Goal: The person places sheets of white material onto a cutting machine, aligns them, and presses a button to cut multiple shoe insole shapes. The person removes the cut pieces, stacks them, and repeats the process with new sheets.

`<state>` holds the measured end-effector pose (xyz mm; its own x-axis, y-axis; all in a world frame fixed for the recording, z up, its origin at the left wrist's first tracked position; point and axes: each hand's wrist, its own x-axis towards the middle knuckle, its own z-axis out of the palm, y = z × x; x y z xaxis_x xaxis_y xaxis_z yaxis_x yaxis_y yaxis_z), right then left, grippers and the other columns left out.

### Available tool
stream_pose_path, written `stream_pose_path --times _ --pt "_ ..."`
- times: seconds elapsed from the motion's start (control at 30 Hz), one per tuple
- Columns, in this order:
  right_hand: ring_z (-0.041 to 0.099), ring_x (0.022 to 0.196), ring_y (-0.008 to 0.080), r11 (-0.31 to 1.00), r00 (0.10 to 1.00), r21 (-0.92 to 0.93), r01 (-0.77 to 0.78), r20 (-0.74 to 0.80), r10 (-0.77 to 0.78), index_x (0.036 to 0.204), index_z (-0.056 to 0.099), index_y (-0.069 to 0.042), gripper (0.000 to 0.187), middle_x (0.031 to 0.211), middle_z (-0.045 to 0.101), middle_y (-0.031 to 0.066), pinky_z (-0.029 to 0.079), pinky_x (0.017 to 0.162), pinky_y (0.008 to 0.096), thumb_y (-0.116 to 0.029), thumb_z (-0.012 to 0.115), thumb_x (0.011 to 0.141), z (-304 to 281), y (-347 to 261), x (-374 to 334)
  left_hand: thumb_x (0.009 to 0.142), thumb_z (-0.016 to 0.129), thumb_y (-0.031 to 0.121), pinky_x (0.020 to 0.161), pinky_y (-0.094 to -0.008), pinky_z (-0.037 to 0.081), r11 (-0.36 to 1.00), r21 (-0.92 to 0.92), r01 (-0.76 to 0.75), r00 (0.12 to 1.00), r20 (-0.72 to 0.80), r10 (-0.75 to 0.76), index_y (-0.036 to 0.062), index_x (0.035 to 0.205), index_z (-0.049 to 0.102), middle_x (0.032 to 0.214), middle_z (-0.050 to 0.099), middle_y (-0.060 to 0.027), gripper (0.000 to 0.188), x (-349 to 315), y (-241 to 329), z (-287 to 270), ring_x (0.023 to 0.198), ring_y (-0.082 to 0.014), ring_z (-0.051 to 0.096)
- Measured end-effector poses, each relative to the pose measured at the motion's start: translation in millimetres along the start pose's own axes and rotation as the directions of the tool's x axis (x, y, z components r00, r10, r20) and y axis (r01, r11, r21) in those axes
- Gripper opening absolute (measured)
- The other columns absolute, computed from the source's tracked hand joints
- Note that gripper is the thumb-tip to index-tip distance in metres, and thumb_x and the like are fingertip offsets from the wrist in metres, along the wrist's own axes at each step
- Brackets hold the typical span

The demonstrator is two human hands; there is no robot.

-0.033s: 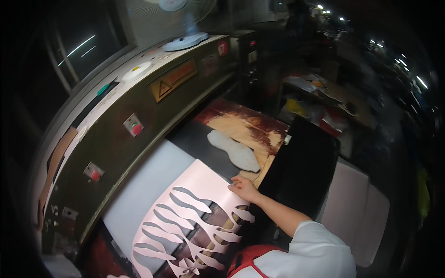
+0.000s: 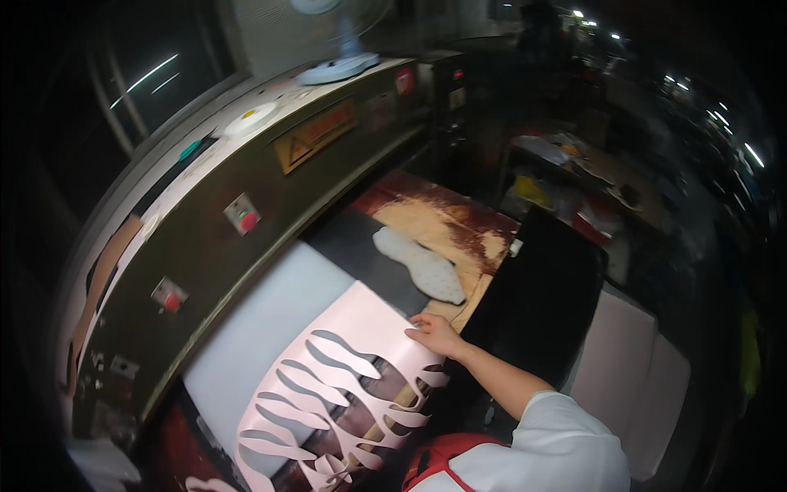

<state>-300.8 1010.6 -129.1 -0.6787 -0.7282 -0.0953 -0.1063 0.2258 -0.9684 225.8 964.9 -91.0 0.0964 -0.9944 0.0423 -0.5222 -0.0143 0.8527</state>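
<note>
A pale pink sheet, full of long curved cut-outs, lies over a pale grey-white board and hangs past it toward me. My right hand is closed on the sheet's right edge, thumb and fingers pinching it. Just beyond the hand rests a whitish, sole-shaped piece with small specks, partly on a black surface and partly on a worn tan and dark red one. My left hand does not show.
A long dark green machine beam with red buttons crosses the left side. On its top stand a fan and a white tape roll. A black panel is right of my hand, with pink sheets beyond it.
The view has shifted a little, so the machine appears slightly farther right. My right hand keeps its pinch on the pink sheet, almost unmoved.
</note>
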Motion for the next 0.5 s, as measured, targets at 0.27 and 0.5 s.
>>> stream_pose_path --times 0.27,0.5 --pt "0.056 0.086 0.0125 0.985 0.984 -0.019 0.171 0.061 -0.170 0.109 0.059 0.001 0.025 0.101 0.062 0.0056 0.048 0.073 0.0273 -0.014 0.063 0.089 -2 -35 -13 0.094 0.043 0.012 0.087 -0.0302 0.047 0.912 -0.409 -0.036 0.960 -0.269 -0.083 -0.0042 0.127 0.047 0.115 0.059 -0.0111 0.036 -125 18 -42 0.101 -0.0177 0.057" --pt "0.055 0.104 0.0325 0.931 0.815 0.006 0.366 0.480 -0.324 0.131 0.046 0.001 0.054 0.124 0.054 0.0211 0.050 0.085 0.0426 -0.022 0.067 0.087 58 -128 2 0.092 0.057 0.013 0.061 -0.0217 0.043 0.909 -0.411 -0.069 0.889 -0.439 -0.130 0.0026 0.112 0.055 0.085 0.056 0.0012 0.023 -161 42 -61 0.071 -0.0045 0.050"
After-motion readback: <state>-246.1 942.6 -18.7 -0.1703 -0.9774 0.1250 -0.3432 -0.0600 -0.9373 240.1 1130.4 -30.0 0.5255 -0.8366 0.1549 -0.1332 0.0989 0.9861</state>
